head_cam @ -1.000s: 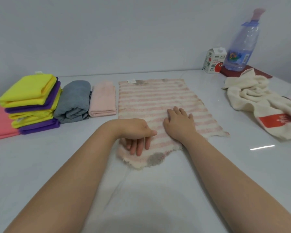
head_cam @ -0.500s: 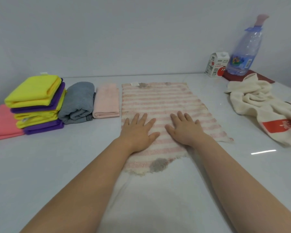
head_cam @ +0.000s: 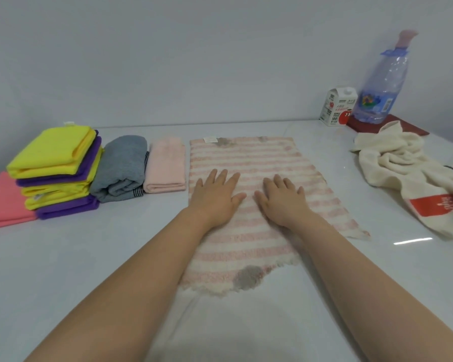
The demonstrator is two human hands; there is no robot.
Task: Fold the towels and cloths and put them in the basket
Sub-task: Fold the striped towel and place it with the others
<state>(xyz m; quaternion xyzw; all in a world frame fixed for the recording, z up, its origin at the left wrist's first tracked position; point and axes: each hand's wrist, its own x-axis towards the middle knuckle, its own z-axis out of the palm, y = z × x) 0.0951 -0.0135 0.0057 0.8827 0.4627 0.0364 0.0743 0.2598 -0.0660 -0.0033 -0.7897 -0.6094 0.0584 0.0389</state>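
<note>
White worktop [head_cam: 63,270], pink-striped towel [head_cam: 249,158] spread flat at its middle, pressed under left hand [head_cam: 215,197] and right hand [head_cam: 283,202], fingers spread, left fingers seen curled a second earlier, both hands since slid farther up.

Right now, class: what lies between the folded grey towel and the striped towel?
One folded pale pink towel lies there, seen in the head view.

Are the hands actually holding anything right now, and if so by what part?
Nothing is held. The left hand and right hand lie flat, fingers straight, pressing on the middle of the striped towel spread on the table.
</note>
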